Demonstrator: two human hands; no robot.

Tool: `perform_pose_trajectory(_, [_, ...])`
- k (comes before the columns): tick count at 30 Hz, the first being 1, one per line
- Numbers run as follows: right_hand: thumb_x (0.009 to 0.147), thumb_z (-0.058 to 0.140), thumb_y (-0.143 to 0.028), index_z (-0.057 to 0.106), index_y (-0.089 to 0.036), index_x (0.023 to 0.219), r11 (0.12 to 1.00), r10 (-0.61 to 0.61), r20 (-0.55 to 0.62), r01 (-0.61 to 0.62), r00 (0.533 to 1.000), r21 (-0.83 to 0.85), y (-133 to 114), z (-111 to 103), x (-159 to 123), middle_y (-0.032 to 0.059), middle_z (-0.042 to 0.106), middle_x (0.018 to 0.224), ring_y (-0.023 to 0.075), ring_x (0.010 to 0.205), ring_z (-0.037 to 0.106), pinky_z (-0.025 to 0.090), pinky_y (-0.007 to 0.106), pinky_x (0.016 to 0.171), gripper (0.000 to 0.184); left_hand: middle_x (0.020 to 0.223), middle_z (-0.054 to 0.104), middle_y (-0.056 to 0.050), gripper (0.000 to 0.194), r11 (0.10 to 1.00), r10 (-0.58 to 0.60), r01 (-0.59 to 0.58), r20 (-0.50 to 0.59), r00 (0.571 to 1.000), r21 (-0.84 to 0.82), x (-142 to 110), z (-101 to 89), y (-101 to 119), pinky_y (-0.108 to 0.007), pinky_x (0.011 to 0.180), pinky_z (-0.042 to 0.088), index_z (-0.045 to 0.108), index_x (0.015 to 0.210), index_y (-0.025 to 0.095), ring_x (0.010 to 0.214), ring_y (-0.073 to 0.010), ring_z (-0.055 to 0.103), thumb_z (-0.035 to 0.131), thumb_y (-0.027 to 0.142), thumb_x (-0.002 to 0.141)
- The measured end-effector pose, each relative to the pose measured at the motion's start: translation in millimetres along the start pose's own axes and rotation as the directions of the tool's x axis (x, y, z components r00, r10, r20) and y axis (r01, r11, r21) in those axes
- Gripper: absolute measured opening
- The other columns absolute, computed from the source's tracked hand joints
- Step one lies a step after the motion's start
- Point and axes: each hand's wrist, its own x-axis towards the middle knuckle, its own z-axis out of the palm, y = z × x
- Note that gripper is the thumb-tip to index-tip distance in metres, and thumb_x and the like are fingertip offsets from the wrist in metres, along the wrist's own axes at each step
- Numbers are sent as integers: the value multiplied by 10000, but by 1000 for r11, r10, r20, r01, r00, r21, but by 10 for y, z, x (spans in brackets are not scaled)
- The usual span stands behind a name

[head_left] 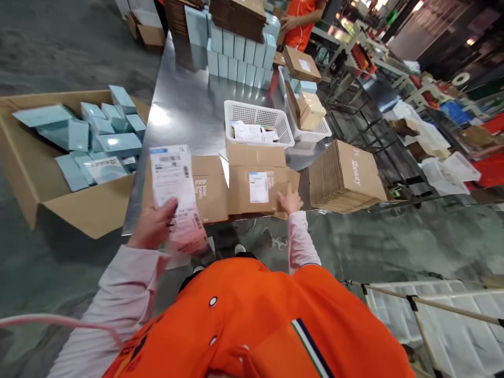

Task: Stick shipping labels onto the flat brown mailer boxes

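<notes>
The left hand (155, 223) grips a strip of labels (171, 176), thumb pressed across its face below the middle; the longer part rises beyond the thumb, and the tinted end hangs below and to the right. The strip is held at the near edge of the table (183, 105), in front of a flat carton (212, 197). The right hand (290, 200) has its fingers spread, clasping nothing, and touches the right end of a box (239, 191) bearing a label (259, 187), between flat carton and stack (346, 176).
</notes>
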Motion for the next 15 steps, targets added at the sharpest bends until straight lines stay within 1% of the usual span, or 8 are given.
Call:
perform_pose_trajectory(2, [773,794,-300,546,-90,1382,997,-73,166,68,983,37,-205,114,-166,241,578,1382,317,1263,578,478,449,1051,690,795,723,-65,857,999,-26,28,35,999,-44,-135,124,-75,-292,670,569,675,964,104,722,-191,643,847,734,409])
perform_pose_trajectory(3, [744,816,-283,575,-102,1349,978,-177,311,130,934,165,-344,258,-300,207,629,1327,289,1196,623,512,410,1011,676,826,733,-77,890,997,-52,55,64,997,-55,-193,175,-120,-295,670,569,681,952,100,725,-195,644,857,736,354])
perform_pose_trajectory(4, [749,808,-259,584,-134,1340,925,-316,451,165,835,342,-486,436,-454,151,670,1282,244,1128,659,541,360,969,644,838,739,-89,897,995,-85,90,114,990,-43,-241,215,-165,-302,669,568,690,934,97,727,-204,648,861,734,327])
perform_pose_trajectory(5, [765,790,-240,594,-153,1326,854,-425,510,145,748,499,-618,625,-619,107,697,1242,208,1070,680,557,324,937,600,829,741,-100,876,992,-119,124,179,976,-14,-279,241,-204,-312,668,568,701,906,95,730,-218,655,868,723,320])
perform_pose_trajectory(8, [899,649,-257,675,-110,1172,738,-524,480,94,703,668,-864,1081,-1057,78,741,1129,166,966,696,567,294,904,311,842,745,-114,765,994,-106,104,274,956,25,-334,217,-251,-328,720,567,728,885,109,818,-262,681,894,655,376])
perform_pose_trajectory(11, [835,729,-287,737,-95,989,756,-548,556,85,625,649,-932,1245,-1230,64,771,941,187,847,706,589,307,809,247,873,739,-101,679,996,6,1,77,997,-88,-352,97,-209,-303,739,544,723,868,125,834,-242,669,896,602,416])
perform_pose_trajectory(13, [744,810,-281,741,-123,1036,747,-583,588,87,561,659,-987,1256,-1186,54,772,942,186,837,715,591,296,779,339,783,711,-80,597,995,-8,5,-29,1000,-102,-377,28,-190,-282,687,509,705,770,122,738,-203,629,879,579,428])
perform_pose_trajectory(15, [742,806,-264,734,-149,1099,738,-620,573,151,536,657,-1084,1254,-1087,63,767,1003,177,885,719,579,285,812,383,686,662,-54,504,997,-32,26,-80,996,-75,-417,2,-216,-257,638,459,676,672,122,663,-165,568,852,543,458])
